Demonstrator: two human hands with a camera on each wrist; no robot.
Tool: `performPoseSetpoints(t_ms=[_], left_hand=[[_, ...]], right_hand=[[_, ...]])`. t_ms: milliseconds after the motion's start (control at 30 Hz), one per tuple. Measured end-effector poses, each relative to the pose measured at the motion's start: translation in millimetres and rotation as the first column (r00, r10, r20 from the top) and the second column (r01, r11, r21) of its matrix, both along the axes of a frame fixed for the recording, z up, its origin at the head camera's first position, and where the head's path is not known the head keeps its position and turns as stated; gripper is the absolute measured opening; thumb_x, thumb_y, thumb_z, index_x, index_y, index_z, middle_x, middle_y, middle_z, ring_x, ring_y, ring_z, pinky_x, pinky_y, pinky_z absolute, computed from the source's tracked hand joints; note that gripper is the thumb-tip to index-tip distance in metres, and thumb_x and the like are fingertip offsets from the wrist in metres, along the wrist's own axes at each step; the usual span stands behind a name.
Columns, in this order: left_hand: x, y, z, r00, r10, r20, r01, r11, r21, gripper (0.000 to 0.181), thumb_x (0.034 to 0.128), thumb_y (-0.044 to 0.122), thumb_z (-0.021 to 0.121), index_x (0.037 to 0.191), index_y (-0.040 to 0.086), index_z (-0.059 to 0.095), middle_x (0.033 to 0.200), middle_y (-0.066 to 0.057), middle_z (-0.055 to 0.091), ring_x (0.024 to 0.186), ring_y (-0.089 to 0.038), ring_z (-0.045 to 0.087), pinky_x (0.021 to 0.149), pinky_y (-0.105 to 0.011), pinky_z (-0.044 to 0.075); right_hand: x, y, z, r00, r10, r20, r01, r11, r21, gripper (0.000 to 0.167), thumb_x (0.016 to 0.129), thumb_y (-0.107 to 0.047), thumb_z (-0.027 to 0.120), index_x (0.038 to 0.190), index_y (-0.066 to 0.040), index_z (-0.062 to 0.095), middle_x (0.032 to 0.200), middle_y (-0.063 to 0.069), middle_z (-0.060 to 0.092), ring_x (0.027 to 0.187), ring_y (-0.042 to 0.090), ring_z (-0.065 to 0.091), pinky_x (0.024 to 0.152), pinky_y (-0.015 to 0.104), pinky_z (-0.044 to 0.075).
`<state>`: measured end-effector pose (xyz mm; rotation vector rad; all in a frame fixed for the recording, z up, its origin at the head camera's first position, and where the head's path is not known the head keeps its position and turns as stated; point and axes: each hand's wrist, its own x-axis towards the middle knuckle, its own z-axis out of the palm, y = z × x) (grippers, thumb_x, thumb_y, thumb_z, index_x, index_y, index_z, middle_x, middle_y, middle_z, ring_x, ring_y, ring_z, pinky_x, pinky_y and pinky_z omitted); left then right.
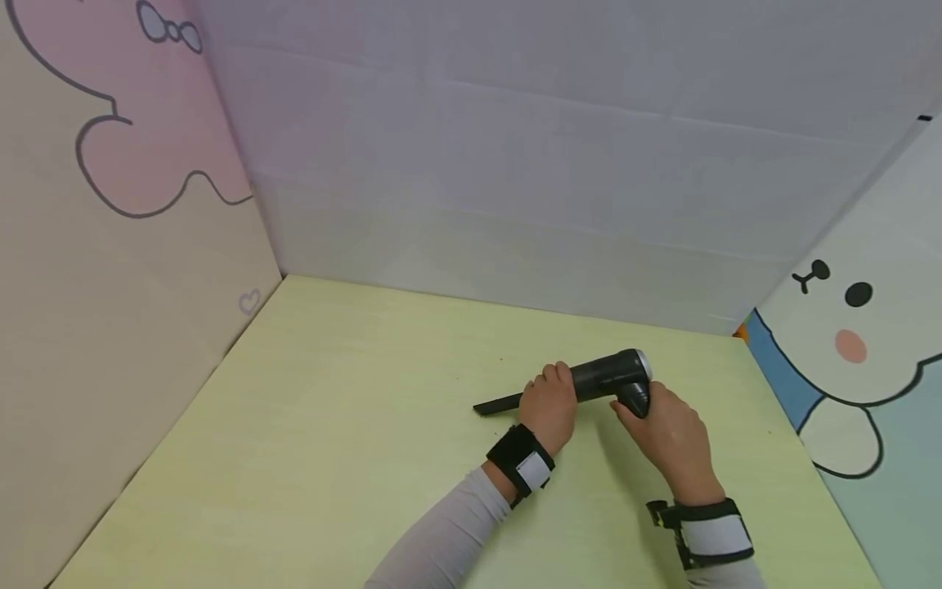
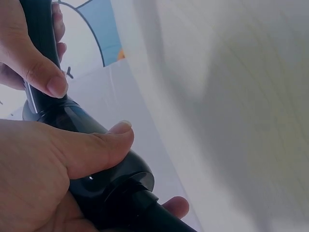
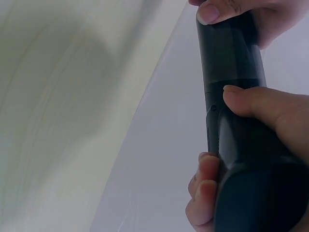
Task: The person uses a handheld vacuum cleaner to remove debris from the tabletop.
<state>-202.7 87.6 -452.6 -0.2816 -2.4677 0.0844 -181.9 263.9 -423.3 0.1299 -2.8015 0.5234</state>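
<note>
A black handheld vacuum (image 1: 599,376) with a pistol-style handle is held above the table, its long flat nozzle (image 1: 495,405) pointing left. My left hand (image 1: 548,409) wraps around its front end, where the nozzle joins the body. In the left wrist view the left thumb (image 2: 104,150) lies along the dark body, near the nozzle's base. My right hand (image 1: 673,438) grips the handle (image 1: 634,399) at the right end. The right thumb (image 3: 251,101) presses on the casing in the right wrist view, fingers curled around the far side.
The pale yellow tabletop (image 1: 294,425) lies under both hands. A plain whitish panel (image 1: 515,188) rises along its back edge. Panels with cartoon drawings stand at the left (image 1: 147,286) and right (image 1: 883,352).
</note>
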Motion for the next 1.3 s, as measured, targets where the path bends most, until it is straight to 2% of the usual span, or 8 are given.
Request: performPoseSetpoints(t_ms=[200, 367, 500, 733, 1033, 1167, 1300], left_hand=[[3.3, 9.1, -1.9, 1.000, -0.003, -0.009, 0.003, 1.000, -0.002, 0.036, 0.0907, 0.034, 0.075, 0.109, 0.006, 0.061, 0.085, 0.000, 0.062, 0.064, -0.007, 0.061, 0.061, -0.020, 0.053], [5.3, 16.9, -5.6, 0.998, 0.022, -0.050, -0.023, 0.999, -0.034, 0.036, 0.0916, 0.037, 0.073, 0.109, 0.008, 0.061, 0.083, 0.002, 0.060, 0.061, -0.005, 0.058, 0.056, -0.018, 0.050], [8.1, 21.7, -3.8, 0.997, 0.025, -0.069, -0.027, 0.999, -0.036, 0.034, 0.0919, 0.037, 0.073, 0.108, 0.009, 0.062, 0.082, 0.003, 0.059, 0.060, -0.004, 0.057, 0.054, -0.017, 0.049], [13.9, 26.0, 0.3, 0.996, 0.039, -0.081, -0.042, 0.999, -0.029, 0.033, 0.0905, 0.037, 0.075, 0.106, 0.010, 0.063, 0.081, 0.003, 0.060, 0.059, -0.004, 0.057, 0.052, -0.017, 0.048], [12.9, 30.0, -10.1, 0.989, 0.085, -0.118, -0.089, 0.996, -0.031, 0.032, 0.0908, 0.038, 0.073, 0.104, 0.011, 0.064, 0.081, 0.003, 0.061, 0.058, -0.005, 0.057, 0.052, -0.019, 0.049], [11.5, 29.9, -10.3, 0.989, 0.070, -0.129, -0.074, 0.997, -0.027, 0.032, 0.0901, 0.038, 0.074, 0.103, 0.010, 0.063, 0.080, 0.003, 0.060, 0.056, -0.004, 0.056, 0.052, -0.018, 0.048], [8.4, 29.3, -9.7, 0.993, 0.024, -0.117, -0.029, 0.999, -0.038, 0.032, 0.0914, 0.036, 0.073, 0.104, 0.009, 0.063, 0.079, 0.003, 0.059, 0.056, -0.004, 0.055, 0.052, -0.017, 0.048]], right_hand=[[2.9, 11.2, 0.8, 1.000, 0.011, -0.001, -0.011, 1.000, 0.005, 0.045, 0.087, -0.034, 0.079, 0.089, 0.004, 0.055, 0.065, 0.007, 0.050, 0.052, 0.021, 0.047, 0.044, 0.033, 0.035], [5.0, 20.5, 2.3, 0.999, 0.030, -0.014, -0.030, 0.999, 0.018, 0.044, 0.086, -0.033, 0.080, 0.087, 0.003, 0.054, 0.063, 0.006, 0.049, 0.051, 0.020, 0.046, 0.044, 0.033, 0.034], [6.4, 26.3, 4.4, 0.999, 0.032, -0.019, -0.032, 0.999, 0.028, 0.043, 0.086, -0.032, 0.080, 0.087, 0.002, 0.055, 0.064, 0.006, 0.049, 0.051, 0.020, 0.045, 0.045, 0.033, 0.034], [9.3, 31.2, 4.3, 0.999, 0.018, 0.044, -0.019, 0.999, 0.032, 0.045, 0.088, -0.037, 0.077, 0.090, 0.002, 0.055, 0.066, 0.006, 0.051, 0.054, 0.021, 0.046, 0.047, 0.034, 0.034], [11.8, 30.7, 3.2, 0.996, 0.021, 0.084, -0.024, 0.999, 0.030, 0.048, 0.089, -0.037, 0.076, 0.094, 0.006, 0.056, 0.068, 0.008, 0.053, 0.054, 0.021, 0.048, 0.047, 0.034, 0.036], [11.7, 30.7, 2.5, 0.998, 0.020, 0.066, -0.022, 0.999, 0.027, 0.046, 0.089, -0.036, 0.077, 0.093, 0.005, 0.056, 0.067, 0.008, 0.053, 0.053, 0.021, 0.047, 0.046, 0.034, 0.036], [11.4, 30.5, 1.7, 1.000, 0.014, 0.026, -0.014, 1.000, 0.026, 0.044, 0.088, -0.034, 0.078, 0.089, 0.004, 0.055, 0.065, 0.007, 0.051, 0.051, 0.020, 0.046, 0.045, 0.033, 0.035]])
